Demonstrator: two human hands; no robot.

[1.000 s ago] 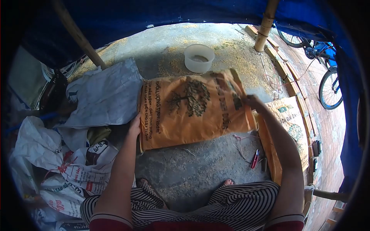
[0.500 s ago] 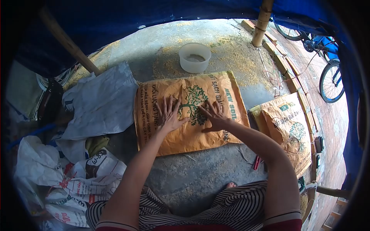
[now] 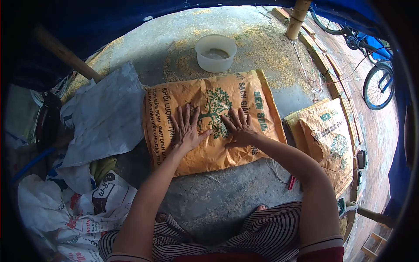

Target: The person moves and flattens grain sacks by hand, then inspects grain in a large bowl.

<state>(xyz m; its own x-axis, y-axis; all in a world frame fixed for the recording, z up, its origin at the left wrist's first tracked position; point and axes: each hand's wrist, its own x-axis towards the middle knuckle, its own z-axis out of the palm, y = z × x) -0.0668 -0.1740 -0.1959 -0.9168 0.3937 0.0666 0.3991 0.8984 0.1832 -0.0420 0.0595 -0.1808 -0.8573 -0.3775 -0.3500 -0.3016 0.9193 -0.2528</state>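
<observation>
A large orange-brown soil sack (image 3: pixel 183 155) with a green tree print lies flat on the concrete floor in front of me. My left hand (image 3: pixel 188 132) rests on it, fingers spread, left of the tree print. Flat on the sack's right half is my right hand (image 3: pixel 241 130), its fingers apart too. Neither hand holds anything. The sack's surface is creased, and my palms hide some of its print.
A white plastic tub (image 3: pixel 216 61) stands beyond the sack among scattered grain. White sacks (image 3: pixel 104 115) lie left; another orange sack (image 3: pixel 329 139) lies right. A red-handled tool (image 3: pixel 291 182) is on the floor. Bamboo posts (image 3: pixel 298 21) and a bicycle (image 3: pixel 379 87) stand farther off.
The view has shifted slightly, so the tub and sacks appear a little higher and farther left. Both hands stay spread on the sack, nearly in the same place.
</observation>
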